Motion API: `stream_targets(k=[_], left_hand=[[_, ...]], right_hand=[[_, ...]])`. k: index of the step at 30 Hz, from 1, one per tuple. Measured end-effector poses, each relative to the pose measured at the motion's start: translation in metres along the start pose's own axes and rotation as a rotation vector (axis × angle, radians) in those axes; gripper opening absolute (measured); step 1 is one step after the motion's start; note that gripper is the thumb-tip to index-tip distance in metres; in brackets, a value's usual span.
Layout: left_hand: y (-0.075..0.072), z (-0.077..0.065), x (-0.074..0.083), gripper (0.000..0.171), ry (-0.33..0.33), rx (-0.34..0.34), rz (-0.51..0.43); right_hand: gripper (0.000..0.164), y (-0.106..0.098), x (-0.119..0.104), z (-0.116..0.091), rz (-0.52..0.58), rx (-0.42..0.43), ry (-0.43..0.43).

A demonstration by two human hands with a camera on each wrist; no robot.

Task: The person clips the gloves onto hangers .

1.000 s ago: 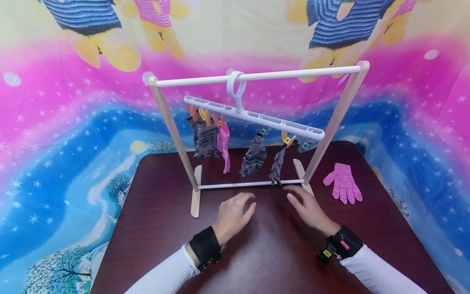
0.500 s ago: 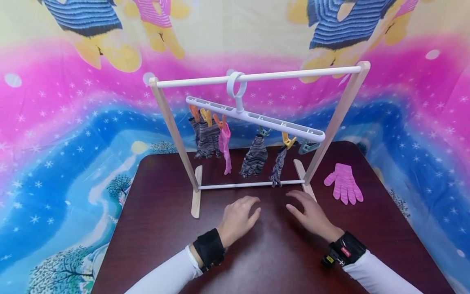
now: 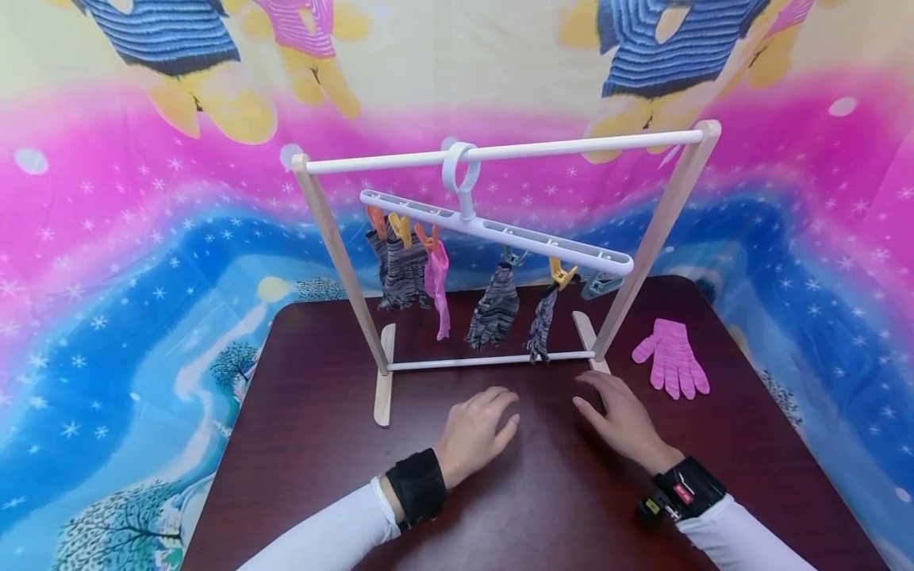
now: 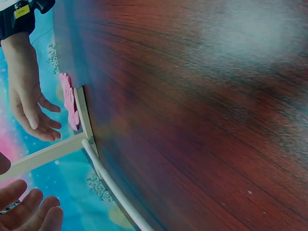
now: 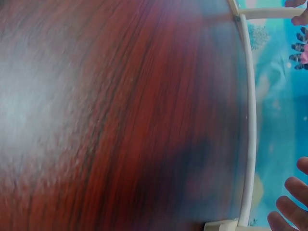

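Note:
My left hand [image 3: 474,436] hovers over the front middle of the table, fingers loosely bent and holding nothing. To its right, my right hand [image 3: 627,420] is just as relaxed, near the rack's right foot. Behind them a white hanger [image 3: 557,242] hangs slanted from the rack's top rod [image 3: 578,146]. From its clothespins hang dark striped gloves [image 3: 494,308] and a pink glove [image 3: 437,289]. The rightmost green clothespin [image 3: 601,285] carries nothing. Another pink glove [image 3: 671,358] lies flat on the table, right of the rack. In the left wrist view, fingertips [image 4: 31,211] show at the lower left.
The rack's wooden posts [image 3: 336,254] stand on flat feet [image 3: 383,377], joined low down by a white rod [image 3: 493,361]. Beneath is a dark red-brown table [image 3: 307,476] with rounded back corners. A printed cloth [image 3: 128,333] covers the walls behind and at the sides.
Both hands have drifted to the right and a little back toward the body, away from the rack. The hanger has swung very slightly; the gloves stay where they were.

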State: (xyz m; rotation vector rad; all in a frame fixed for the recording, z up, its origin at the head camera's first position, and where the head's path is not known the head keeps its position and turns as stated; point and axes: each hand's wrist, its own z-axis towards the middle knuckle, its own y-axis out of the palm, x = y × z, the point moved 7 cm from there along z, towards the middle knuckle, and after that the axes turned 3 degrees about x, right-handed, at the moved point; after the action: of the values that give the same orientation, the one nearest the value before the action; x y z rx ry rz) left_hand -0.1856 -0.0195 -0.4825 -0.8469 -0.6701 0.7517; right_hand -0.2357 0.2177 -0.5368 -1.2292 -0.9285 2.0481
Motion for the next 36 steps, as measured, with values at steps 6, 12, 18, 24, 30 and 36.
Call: stream_targets(k=[6, 12, 18, 24, 30, 36], left_hand=[[0.004, 0.006, 0.008, 0.027, -0.001, -0.015, -0.014], [0.006, 0.013, 0.015, 0.026, 0.017, -0.006, -0.016], [0.01, 0.017, 0.022, 0.027, 0.037, -0.011, -0.007], [0.013, 0.022, 0.028, 0.028, 0.048, -0.032, -0.01], [0.015, 0.027, 0.03, 0.028, 0.035, -0.024, -0.009], [0.02, 0.032, 0.04, 0.028, 0.077, -0.039, 0.01]], right_hand=[[0.038, -0.008, 0.009, 0.002, -0.017, 0.069, -0.002], [0.037, -0.019, 0.02, 0.004, -0.043, 0.142, 0.008], [0.036, -0.025, 0.037, 0.007, -0.085, 0.145, 0.088], [0.036, -0.033, 0.054, 0.01, -0.111, 0.165, 0.143], [0.033, -0.041, 0.062, 0.013, -0.117, 0.209, 0.133], [0.03, -0.053, 0.073, 0.022, -0.084, 0.275, 0.126]])
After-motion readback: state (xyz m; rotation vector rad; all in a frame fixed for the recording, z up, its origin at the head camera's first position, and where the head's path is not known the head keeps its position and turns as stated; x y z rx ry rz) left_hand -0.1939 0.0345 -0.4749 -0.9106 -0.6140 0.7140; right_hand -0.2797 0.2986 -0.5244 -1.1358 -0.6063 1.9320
